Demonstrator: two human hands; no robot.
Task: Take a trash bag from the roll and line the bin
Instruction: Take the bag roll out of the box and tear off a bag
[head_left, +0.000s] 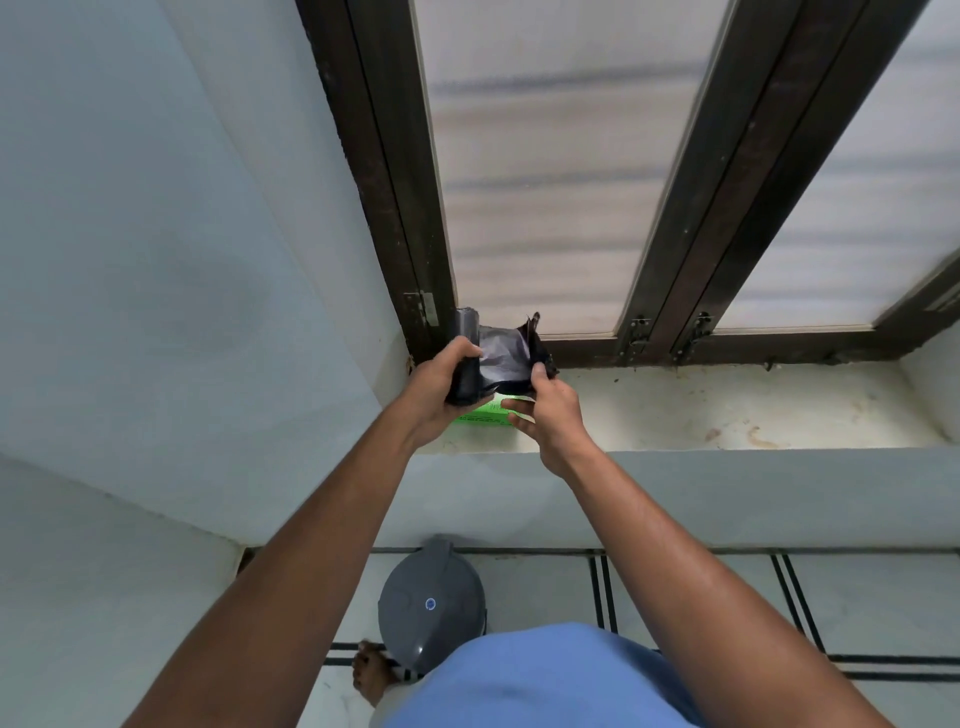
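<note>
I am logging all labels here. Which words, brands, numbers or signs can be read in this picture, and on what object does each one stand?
None can be read.
Green box on the window sill: dark print, too blurred to read.
Grey bin lid: small round blue-and-white emblem, too small to read.
Roll of trash bags: no print visible.

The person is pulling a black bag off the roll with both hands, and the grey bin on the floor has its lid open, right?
Not quite. The head view shows the grey bin with its lid closed. The rest holds: the left hand holds the roll while the right hand pulls the black bag.
</note>
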